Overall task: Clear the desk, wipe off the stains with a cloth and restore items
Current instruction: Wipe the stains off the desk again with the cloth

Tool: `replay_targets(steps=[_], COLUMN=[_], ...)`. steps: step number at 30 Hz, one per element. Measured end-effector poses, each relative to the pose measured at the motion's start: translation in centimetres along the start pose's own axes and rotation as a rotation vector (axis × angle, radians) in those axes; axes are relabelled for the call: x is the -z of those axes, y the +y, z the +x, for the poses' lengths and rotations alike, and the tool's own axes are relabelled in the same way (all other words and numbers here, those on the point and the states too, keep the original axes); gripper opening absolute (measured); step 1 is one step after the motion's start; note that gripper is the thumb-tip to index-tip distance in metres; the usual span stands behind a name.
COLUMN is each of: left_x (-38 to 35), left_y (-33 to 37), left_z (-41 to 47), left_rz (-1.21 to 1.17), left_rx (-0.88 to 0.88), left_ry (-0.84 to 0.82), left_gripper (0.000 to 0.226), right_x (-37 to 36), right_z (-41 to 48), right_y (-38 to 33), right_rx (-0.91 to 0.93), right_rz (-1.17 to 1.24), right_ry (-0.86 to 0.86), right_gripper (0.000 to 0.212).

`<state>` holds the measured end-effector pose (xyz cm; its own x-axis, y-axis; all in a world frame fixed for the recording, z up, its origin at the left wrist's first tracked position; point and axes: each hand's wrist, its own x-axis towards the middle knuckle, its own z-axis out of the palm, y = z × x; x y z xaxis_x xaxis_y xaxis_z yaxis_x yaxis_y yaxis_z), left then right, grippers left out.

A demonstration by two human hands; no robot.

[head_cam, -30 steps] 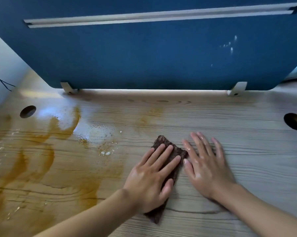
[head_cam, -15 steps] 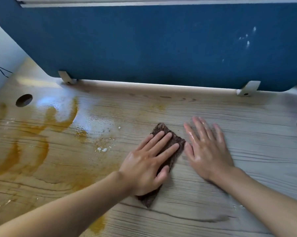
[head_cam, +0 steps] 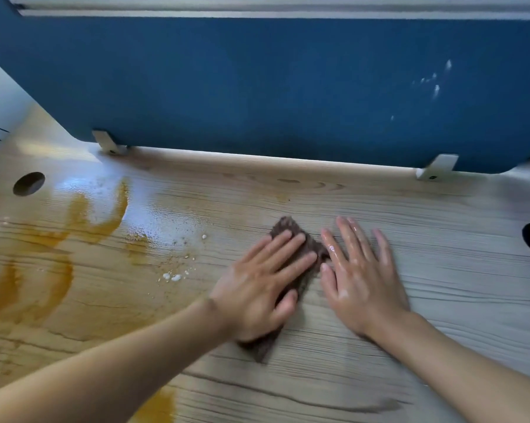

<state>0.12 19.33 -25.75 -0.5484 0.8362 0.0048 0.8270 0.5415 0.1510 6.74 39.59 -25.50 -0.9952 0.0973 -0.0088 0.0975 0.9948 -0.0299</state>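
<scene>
Head view: left hand (head_cam: 257, 288) covers cloth (head_cam: 288, 228) middle.

A pale wood-grain counter (head_cam: 459, 294) is smeared with orange-brown stains (head_cam: 100, 222) across its left part, is dotted with white crumbs (head_cam: 172, 276) near them, and is covered at the middle by a dark brown cloth (head_cam: 285, 228), which is pressed flat under the left grip (head_cam: 257, 288), the right grip (head_cam: 361, 276) being laid flat just beside it.
</scene>
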Motion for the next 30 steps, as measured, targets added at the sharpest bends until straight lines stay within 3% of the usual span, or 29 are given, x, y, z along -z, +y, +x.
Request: replay_targets(steps=[4, 6, 10, 12, 15, 18, 20, 21, 26, 28, 30], left_x=[0.7, 0.4, -0.1, -0.1, -0.1, 0.5, 0.4, 0.3, 0.2, 0.4, 0.6], left_y=[-2.9, -2.3, 1.4, 1.2, -1.0, -2.8, -2.5, -2.1, -0.3, -1.8, -3.7], left_z=[6.8, 7.5, 2.0, 1.2, 5.0, 10.1, 11.5, 11.2, 4.9, 6.6, 10.0], left_rz=[0.026, 0.044, 0.038, -0.002, 0.035, 0.035, 0.03, 0.045, 0.001, 0.011, 0.024], left_rx=[0.358, 0.422, 0.065, -0.033, 0.054, 0.348, 0.438, 0.411, -0.056, -0.014, 0.183], left_ry=[0.048, 0.046, 0.024, 0.001, 0.016, 0.035, 0.037, 0.038, -0.044, -0.048, -0.007], left_gripper=[0.069, 0.069, 0.065, 0.066, 0.068, 0.07, 0.07, 0.069, 0.066, 0.068, 0.072], right_x=[0.0, -0.1, -0.3, -0.4, -0.5, -0.6, -0.6, -0.6, -0.4, -0.4, -0.5], right_z=[-0.1, -0.1, 0.0, 0.0, 0.1, 0.0, -0.1, 0.0, 0.1, 0.1, 0.0], right_y=[0.0, 0.1, 0.1, 0.1, 0.1, 0.1, 0.1, 0.1, 0.0, 0.0, 0.1], right_rx=[0.001, -0.002, -0.006, -0.009, -0.003, -0.009, -0.006, -0.007, -0.005, -0.007, -0.006], right_rz=[-0.007, -0.011, -0.013, -0.022, -0.022, -0.023, -0.026, -0.025, -0.019, -0.017, -0.015], right_ry=[-0.008, -0.007, 0.017, 0.017, 0.02, 0.012, 0.014, 0.02, 0.013, 0.008, 0.009], right_gripper=[0.063, 0.064, 0.071, 0.072, 0.073, 0.073, 0.072, 0.072, 0.073, 0.073, 0.072])
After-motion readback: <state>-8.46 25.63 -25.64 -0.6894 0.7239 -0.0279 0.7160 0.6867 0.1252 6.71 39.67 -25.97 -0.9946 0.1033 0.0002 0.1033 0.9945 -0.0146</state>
